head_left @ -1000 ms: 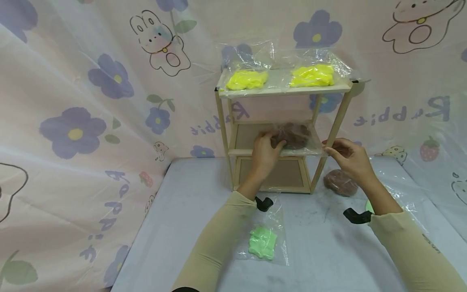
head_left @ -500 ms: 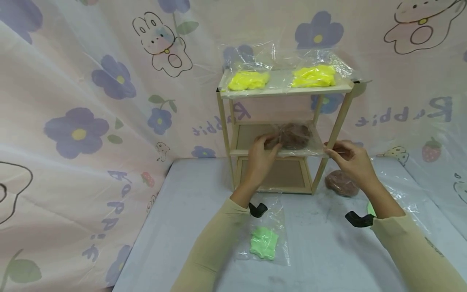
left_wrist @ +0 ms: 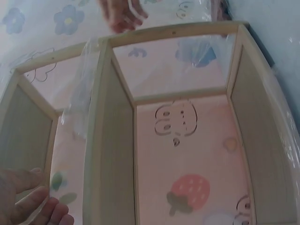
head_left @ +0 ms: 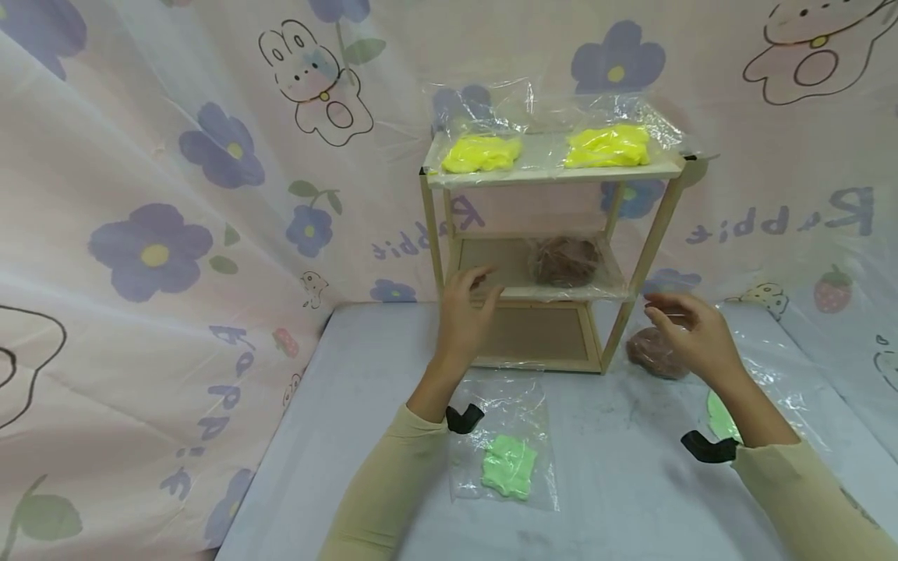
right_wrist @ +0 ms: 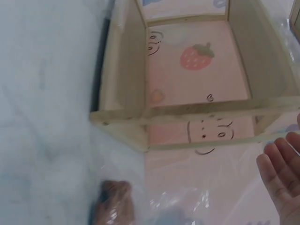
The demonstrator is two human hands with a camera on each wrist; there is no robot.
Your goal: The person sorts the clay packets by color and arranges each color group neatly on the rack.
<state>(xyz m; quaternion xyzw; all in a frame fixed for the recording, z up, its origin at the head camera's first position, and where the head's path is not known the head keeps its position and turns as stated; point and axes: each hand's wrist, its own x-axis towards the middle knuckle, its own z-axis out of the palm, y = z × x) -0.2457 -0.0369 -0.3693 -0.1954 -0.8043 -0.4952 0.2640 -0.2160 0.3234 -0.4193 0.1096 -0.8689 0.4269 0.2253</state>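
Observation:
A wooden three-tier shelf rack stands at the back of the table. On its middle shelf, toward the right, lies a brown clay-like lump in a clear plastic bag. My left hand, holding nothing, hovers at the front left of that shelf with fingers loosely bent. Beyond the rack's right posts is my right hand, its fingers relaxed and nothing in them. It overlaps a second bagged brown lump on the table. In the right wrist view the right hand's fingers extend beside the rack's frame.
Two bagged yellow lumps, one left and one right, sit on the top shelf. A bagged light green piece lies in front of the rack. Another green piece lies partly behind the right forearm. A printed curtain hangs behind.
My left hand has let go of the bagged brown lump on the middle shelf and moved left. My right hand has left the rack's right post, moving down and right.

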